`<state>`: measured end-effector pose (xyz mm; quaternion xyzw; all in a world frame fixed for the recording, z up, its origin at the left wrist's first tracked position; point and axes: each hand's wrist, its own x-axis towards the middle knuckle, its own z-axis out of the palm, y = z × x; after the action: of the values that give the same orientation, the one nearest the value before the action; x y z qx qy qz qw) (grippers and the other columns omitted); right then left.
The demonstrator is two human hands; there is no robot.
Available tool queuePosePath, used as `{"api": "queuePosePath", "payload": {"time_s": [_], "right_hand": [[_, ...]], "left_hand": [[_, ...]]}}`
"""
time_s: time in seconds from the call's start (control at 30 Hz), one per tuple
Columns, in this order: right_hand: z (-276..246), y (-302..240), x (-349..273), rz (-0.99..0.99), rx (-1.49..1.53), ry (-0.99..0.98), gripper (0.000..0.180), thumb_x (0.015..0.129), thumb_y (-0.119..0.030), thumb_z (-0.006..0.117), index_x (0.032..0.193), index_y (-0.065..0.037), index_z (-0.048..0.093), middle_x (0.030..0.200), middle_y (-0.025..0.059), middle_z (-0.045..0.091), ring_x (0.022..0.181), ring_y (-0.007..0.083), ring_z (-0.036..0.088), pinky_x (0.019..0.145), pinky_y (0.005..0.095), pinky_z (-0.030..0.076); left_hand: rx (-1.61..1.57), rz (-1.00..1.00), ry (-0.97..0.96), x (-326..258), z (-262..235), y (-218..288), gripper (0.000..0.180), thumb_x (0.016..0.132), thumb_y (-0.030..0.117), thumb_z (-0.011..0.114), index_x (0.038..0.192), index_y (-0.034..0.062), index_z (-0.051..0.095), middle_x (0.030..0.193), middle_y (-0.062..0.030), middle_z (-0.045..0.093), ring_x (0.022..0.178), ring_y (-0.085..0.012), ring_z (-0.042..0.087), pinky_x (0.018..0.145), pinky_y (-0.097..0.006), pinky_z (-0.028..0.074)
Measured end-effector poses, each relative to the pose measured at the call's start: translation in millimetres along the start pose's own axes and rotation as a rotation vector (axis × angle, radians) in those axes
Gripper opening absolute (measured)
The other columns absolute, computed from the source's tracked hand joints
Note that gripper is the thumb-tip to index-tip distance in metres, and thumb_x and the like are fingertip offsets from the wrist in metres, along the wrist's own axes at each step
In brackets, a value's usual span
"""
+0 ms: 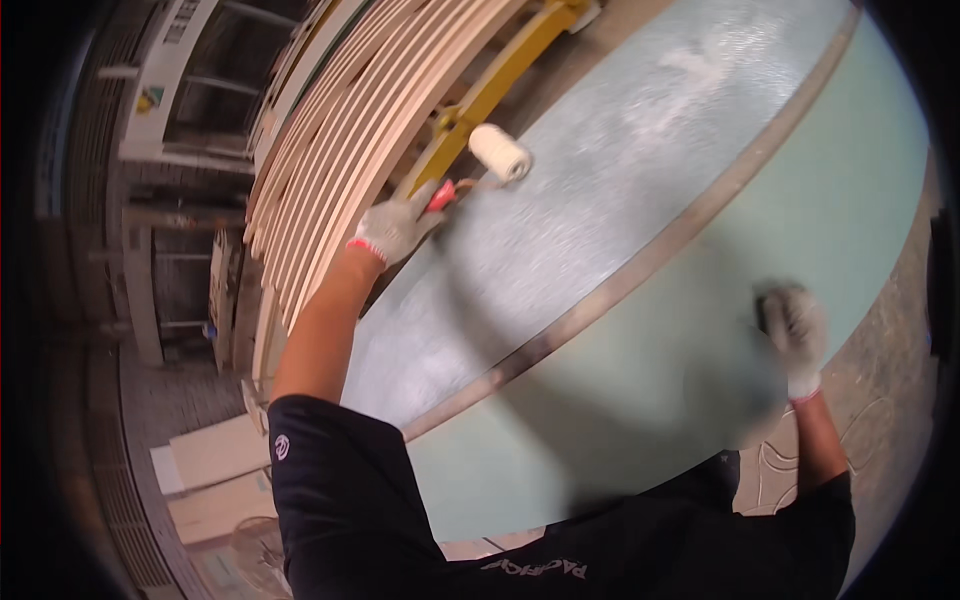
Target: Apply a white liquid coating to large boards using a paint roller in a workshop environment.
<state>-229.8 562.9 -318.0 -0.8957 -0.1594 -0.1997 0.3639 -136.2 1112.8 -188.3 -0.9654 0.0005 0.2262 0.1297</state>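
Observation:
My left hand point(397, 222), in a whitish work glove with a red cuff, is closed around the red handle point(441, 196) of a paint roller. The roller's cream sleeve point(498, 152) is held over the edge of a glossy, wet-looking pale panel point(560, 200). A greyish-brown strip point(640, 275) runs lengthwise between that panel and a matte pale green panel point(590, 420). Over the green panel's right part, my gloved right hand point(797, 325) is curled around something dark point(770, 308). Motion blur keeps me from naming it.
Long wooden strips point(340, 150) lie side by side at the left of the panels. A yellow metal bar point(490, 90) runs between them and the wet panel. Flat boards point(215, 450) are stacked at lower left. Patterned floor point(868, 400) shows at the right.

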Motion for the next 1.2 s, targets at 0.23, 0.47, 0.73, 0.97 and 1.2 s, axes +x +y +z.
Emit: {"api": "queuePosePath", "payload": {"time_s": [0.23, 0.47, 0.73, 0.97, 1.2], "right_hand": [[66.6, -103.1, -26.8, -0.204, -0.236, -0.024, 0.01, 0.088, -0.014, 0.078, 0.094, -0.007, 0.073, 0.084, 0.0107, 0.065, 0.08, 0.0321, 0.063, 0.073, 0.0416, 0.051], [93.6, -136.0, -35.4, -0.234, -0.348, -0.113, 0.012, 0.088, -0.015, 0.078, 0.096, -0.008, 0.072, 0.084, 0.01, 0.065, 0.081, 0.0316, 0.064, 0.072, 0.0428, 0.049], [93.5, -144.4, -40.2, -0.194, -0.337, -0.074, 0.013, 0.089, -0.021, 0.077, 0.092, -0.009, 0.073, 0.081, 0.0093, 0.064, 0.078, 0.0304, 0.063, 0.071, 0.0419, 0.049], [100.3, -136.6, -40.0, -0.1, -0.178, -0.166, 0.015, 0.095, -0.017, 0.074, 0.102, -0.004, 0.072, 0.093, 0.0139, 0.069, 0.085, 0.0332, 0.066, 0.076, 0.0411, 0.053], [93.7, -113.8, -42.3, -0.07, -0.242, -0.126, 0.018, 0.099, -0.018, 0.069, 0.108, -0.002, 0.073, 0.101, 0.0159, 0.07, 0.092, 0.0332, 0.069, 0.081, 0.0378, 0.054]], "left_hand": [[-0.048, -0.157, -0.097, -310.4, 199.5, -235.2, 0.062, 0.099, 0.044, 0.064, 0.152, 0.0182, 0.045, 0.096, -0.0204, 0.074, 0.088, -0.0411, 0.072, 0.086, -0.05, 0.055], [0.021, -0.169, -0.246, -398.2, 214.7, -283.2, 0.051, 0.097, 0.043, 0.065, 0.14, 0.0176, 0.053, 0.103, -0.0145, 0.073, 0.093, -0.0365, 0.073, 0.078, -0.051, 0.057], [0.067, 0.174, -0.061, -155.0, 84.2, -145.9, 0.039, 0.104, 0.045, 0.055, 0.127, 0.0139, 0.052, 0.091, -0.0206, 0.071, 0.084, -0.0389, 0.072, 0.076, -0.051, 0.055], [0.01, 0.176, 0.09, -71.1, 27.7, -36.8, 0.046, 0.102, 0.05, 0.05, 0.126, 0.0117, 0.061, 0.118, -0.0164, 0.073, 0.112, -0.0361, 0.069, 0.095, -0.046, 0.053], [-0.05, 0.019, -0.025, -318.0, 185.6, -201.4, 0.055, 0.1, 0.044, 0.059, 0.148, 0.0205, 0.046, 0.1, -0.0235, 0.073, 0.09, -0.0412, 0.072, 0.08, -0.052, 0.056]]}}
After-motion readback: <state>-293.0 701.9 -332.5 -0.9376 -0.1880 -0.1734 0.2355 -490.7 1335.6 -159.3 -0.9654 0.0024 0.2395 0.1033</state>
